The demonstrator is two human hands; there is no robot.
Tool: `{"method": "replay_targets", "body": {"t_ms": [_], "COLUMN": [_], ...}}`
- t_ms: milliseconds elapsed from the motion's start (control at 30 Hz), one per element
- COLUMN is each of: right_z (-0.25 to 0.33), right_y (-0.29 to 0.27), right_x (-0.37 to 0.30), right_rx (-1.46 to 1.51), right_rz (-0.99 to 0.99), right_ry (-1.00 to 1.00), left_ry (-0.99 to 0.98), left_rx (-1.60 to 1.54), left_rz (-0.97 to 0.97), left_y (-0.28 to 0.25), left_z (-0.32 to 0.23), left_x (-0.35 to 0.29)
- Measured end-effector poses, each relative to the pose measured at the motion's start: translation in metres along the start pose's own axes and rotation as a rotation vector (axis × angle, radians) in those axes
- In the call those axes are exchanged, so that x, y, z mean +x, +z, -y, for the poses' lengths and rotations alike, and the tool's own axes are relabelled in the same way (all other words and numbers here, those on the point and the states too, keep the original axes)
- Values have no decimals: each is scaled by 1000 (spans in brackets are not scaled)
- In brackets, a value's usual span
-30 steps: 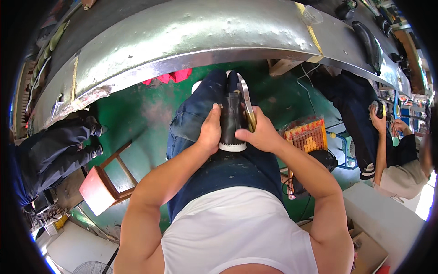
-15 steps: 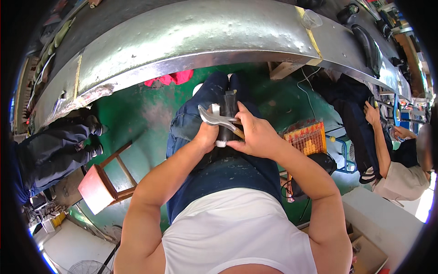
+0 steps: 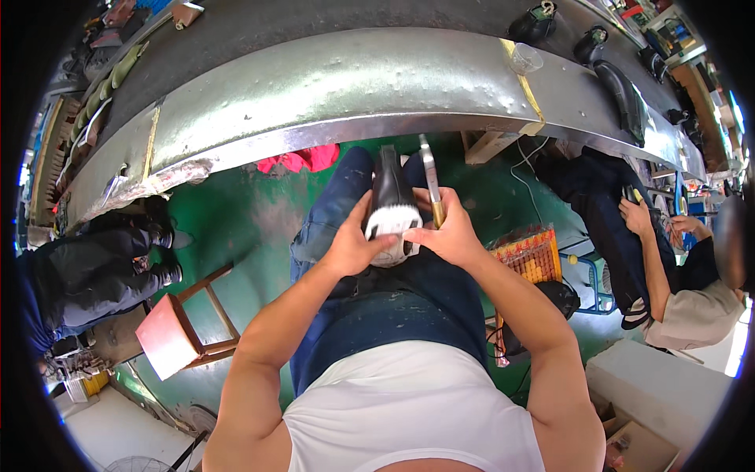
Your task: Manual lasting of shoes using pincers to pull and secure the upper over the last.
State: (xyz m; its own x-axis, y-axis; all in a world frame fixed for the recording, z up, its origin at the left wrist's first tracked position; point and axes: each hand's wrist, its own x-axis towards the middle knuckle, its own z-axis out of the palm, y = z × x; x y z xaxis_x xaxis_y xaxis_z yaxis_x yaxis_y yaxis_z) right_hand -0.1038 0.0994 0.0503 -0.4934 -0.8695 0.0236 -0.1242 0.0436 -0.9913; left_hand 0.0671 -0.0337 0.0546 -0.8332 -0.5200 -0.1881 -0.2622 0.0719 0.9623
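Above my lap I hold a black shoe upper (image 3: 387, 179) with a white, frilled edge (image 3: 395, 218) on the side nearest me. Its narrow end points away toward the bench. My left hand (image 3: 351, 240) is closed round its left side, fingertips partly hidden behind it. In my right hand (image 3: 454, 234) is a hammer (image 3: 432, 179), its silver metal part pointing away and its yellowish handle in the fingers. The right thumb also touches the shoe's white edge.
A metal-faced bench (image 3: 338, 86) spans the far side, with black shoes (image 3: 533, 23) at its right. A wooden stool (image 3: 167, 334) stands left, a beaded seat cover (image 3: 528, 257) right. One co-worker (image 3: 661, 259) sits at right; another person's legs (image 3: 86, 256) show at left.
The shoe has turned so its white frilled edge faces me. The hammer has swung from lying across the shoe to pointing away on its right side.
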Motion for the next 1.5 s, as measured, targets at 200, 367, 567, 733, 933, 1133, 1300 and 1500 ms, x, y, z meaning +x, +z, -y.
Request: {"method": "replay_targets", "body": {"t_ms": [200, 367, 567, 733, 933, 1133, 1300, 1500], "right_z": [-4, -24, -22, -14, 18, 49, 75, 123], "right_y": [2, 9, -7, -20, -61, -62, -56, -18], "right_x": [-19, -35, -28, -47, -68, -55, -19, 48], "right_rx": [194, 206, 107, 179, -65, -669, -884, -1226], "right_rz": [6, 8, 224, 58, 301, 639, 825, 1263], "right_ry": [430, 685, 688, 727, 749, 228, 300, 565], "left_ry": [-60, -308, -268, -378, -201, -221, -183, -165], "left_rx": [-252, -254, -203, -727, -119, -24, 35, 70], "left_rz": [-19, -51, 122, 342, 134, 129, 139, 151], "left_y": [0, 14, 7, 2, 35, 47, 55, 50], "left_z": [-17, 22, 11, 20, 38, 44, 55, 47], "left_x": [6, -5, -3, -9, -28, -30, -26, -29]}}
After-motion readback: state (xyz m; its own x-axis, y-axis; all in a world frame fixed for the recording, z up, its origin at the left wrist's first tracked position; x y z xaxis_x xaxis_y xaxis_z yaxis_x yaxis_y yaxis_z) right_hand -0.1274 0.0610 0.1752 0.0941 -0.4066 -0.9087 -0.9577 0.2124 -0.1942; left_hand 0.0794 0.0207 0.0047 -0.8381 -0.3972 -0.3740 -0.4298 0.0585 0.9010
